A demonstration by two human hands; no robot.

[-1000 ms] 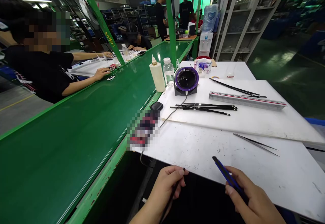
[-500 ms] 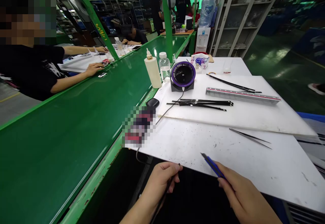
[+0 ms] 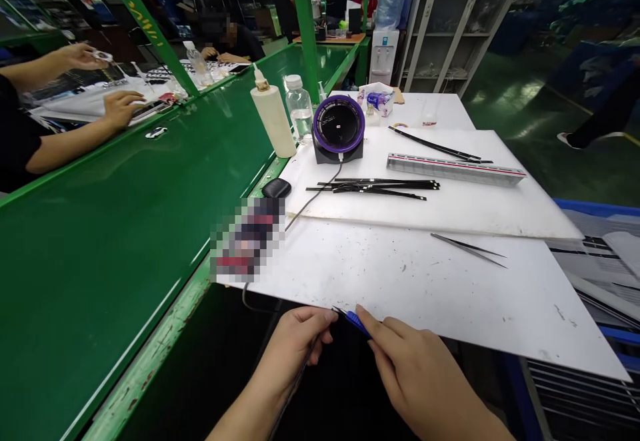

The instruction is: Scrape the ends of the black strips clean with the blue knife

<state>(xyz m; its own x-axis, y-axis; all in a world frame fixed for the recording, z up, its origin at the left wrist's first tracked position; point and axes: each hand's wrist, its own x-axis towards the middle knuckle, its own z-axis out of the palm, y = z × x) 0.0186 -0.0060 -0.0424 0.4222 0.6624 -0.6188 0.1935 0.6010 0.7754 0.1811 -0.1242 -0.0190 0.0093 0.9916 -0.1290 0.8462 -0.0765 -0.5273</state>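
At the table's near edge, my left hand [image 3: 300, 338] pinches a thin black strip [image 3: 296, 382] that trails down along the wrist. My right hand [image 3: 417, 361] grips a blue utility knife [image 3: 357, 322], forefinger stretched along its top. The blade tip meets the strip's end by my left thumb; whether it touches the strip, I cannot tell. Tweezers [image 3: 467, 249] lie on the white tabletop [image 3: 360, 268] ahead of my right hand. Several similar black strips [image 3: 380, 186] rest in a loose bundle on the white foam sheet [image 3: 475, 211].
A round purple-rimmed device [image 3: 339, 124] stands behind the strips, its cable crossing the table. Nearby are a squeeze bottle [image 3: 274, 120], a clear bottle [image 3: 300, 111] and a long clear box [image 3: 455, 170]. A green conveyor [image 3: 150, 228] runs along the left, with a co-worker's hands [image 3: 120, 108] beyond.
My right hand has moved left, bringing the knife from above the tabletop to the strip's end in my left hand. The view has shifted; the co-worker's far hand has risen with a small white item.
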